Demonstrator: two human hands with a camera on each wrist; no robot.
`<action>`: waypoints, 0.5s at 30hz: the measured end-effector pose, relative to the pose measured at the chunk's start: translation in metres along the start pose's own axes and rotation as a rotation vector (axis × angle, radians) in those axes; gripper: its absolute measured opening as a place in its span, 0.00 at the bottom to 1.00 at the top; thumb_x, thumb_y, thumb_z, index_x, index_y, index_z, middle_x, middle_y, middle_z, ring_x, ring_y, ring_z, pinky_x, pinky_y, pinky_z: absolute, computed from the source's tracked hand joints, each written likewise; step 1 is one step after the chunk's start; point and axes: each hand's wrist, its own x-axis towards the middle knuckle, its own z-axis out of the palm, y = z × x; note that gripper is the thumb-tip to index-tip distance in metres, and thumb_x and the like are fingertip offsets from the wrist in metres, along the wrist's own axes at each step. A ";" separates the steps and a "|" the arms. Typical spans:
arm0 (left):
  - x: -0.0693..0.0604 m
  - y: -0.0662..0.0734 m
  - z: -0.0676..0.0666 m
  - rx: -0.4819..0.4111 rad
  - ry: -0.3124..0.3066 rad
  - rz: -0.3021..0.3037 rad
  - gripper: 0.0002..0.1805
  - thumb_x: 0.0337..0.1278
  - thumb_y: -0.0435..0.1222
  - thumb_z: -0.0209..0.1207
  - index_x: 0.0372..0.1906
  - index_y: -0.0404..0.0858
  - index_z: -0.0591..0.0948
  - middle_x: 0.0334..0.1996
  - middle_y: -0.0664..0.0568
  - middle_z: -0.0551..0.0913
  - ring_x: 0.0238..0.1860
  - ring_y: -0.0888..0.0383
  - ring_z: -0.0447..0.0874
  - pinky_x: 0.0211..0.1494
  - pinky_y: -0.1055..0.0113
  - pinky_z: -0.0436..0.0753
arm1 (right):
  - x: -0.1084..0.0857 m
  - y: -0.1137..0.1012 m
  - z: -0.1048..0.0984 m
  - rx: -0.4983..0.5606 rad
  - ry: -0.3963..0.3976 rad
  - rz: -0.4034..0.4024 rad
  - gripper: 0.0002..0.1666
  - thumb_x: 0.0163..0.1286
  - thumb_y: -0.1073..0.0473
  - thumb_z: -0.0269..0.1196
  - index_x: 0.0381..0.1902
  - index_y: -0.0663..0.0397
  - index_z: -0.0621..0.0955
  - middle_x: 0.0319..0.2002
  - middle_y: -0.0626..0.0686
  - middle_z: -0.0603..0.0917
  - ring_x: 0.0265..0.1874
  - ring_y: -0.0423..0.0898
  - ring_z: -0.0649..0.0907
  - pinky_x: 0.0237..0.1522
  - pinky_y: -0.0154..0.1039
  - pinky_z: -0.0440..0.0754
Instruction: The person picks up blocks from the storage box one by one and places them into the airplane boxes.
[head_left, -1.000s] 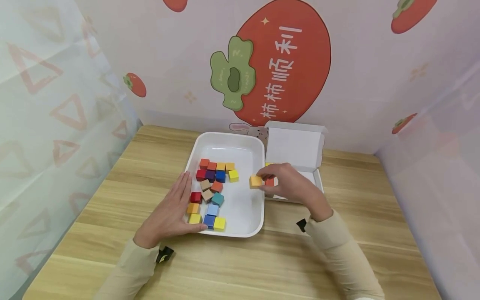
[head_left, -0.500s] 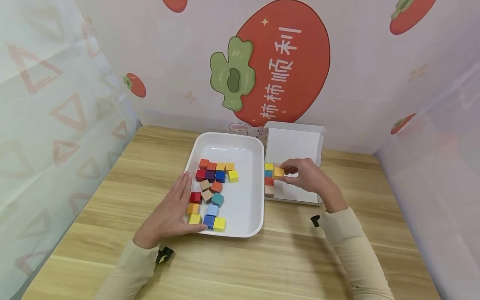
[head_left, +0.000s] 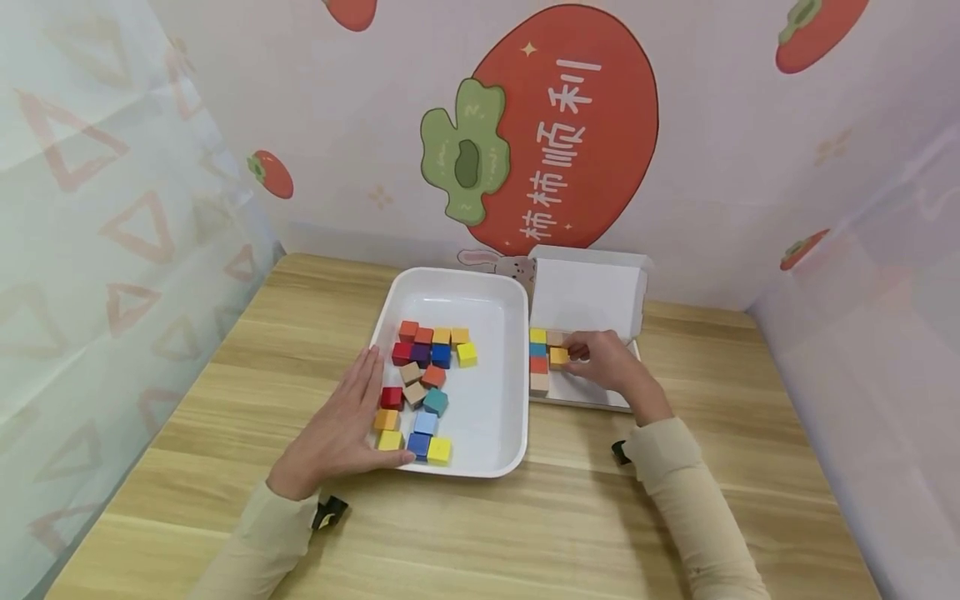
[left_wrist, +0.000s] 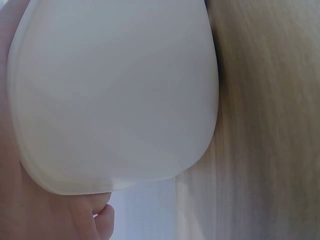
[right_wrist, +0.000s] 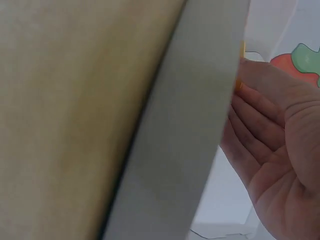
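Note:
My right hand [head_left: 611, 364] pinches an orange cube [head_left: 558, 358] between thumb and fingers, low inside the open white box [head_left: 592, 390]. Along the box's left wall stand a yellow cube [head_left: 537, 336], a blue one, an orange-red one and a plain wooden cube [head_left: 538, 383]. Another plain cube [head_left: 557, 339] lies just behind the held one, partly covered. My left hand [head_left: 337, 429] rests on the left edge of the white tray [head_left: 483, 333], fingers straight, thumb over its near left corner. In the right wrist view the box wall hides most of the orange cube [right_wrist: 242, 50].
Several coloured and plain cubes [head_left: 433, 377] lie in the tray's left half. The box's raised lid [head_left: 588, 296] leans back near the printed wall. Tray and box stand side by side on the wooden table [head_left: 525, 533].
My right hand has carried the orange cube from above the tray's right edge rightward, then down into the box beside the row of cubes. The left hand stays in place.

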 end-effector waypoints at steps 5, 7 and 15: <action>-0.001 0.001 0.000 -0.004 -0.002 0.001 0.79 0.43 0.77 0.64 0.86 0.32 0.43 0.88 0.39 0.39 0.87 0.39 0.37 0.85 0.38 0.58 | -0.001 0.001 0.010 0.013 0.049 0.016 0.18 0.65 0.63 0.76 0.52 0.61 0.88 0.46 0.58 0.92 0.44 0.51 0.91 0.52 0.50 0.91; -0.001 0.001 0.000 -0.004 0.000 0.000 0.78 0.43 0.77 0.64 0.86 0.32 0.43 0.88 0.39 0.39 0.87 0.39 0.37 0.85 0.38 0.58 | -0.001 0.001 0.012 0.011 0.071 0.010 0.18 0.65 0.64 0.76 0.52 0.61 0.88 0.46 0.58 0.92 0.44 0.51 0.91 0.52 0.50 0.91; -0.001 0.001 0.000 -0.003 0.004 -0.006 0.78 0.43 0.77 0.65 0.86 0.32 0.43 0.88 0.39 0.39 0.87 0.39 0.37 0.85 0.38 0.57 | 0.002 -0.004 0.014 -0.021 0.117 0.000 0.14 0.65 0.64 0.76 0.48 0.60 0.88 0.45 0.57 0.92 0.43 0.51 0.91 0.50 0.49 0.91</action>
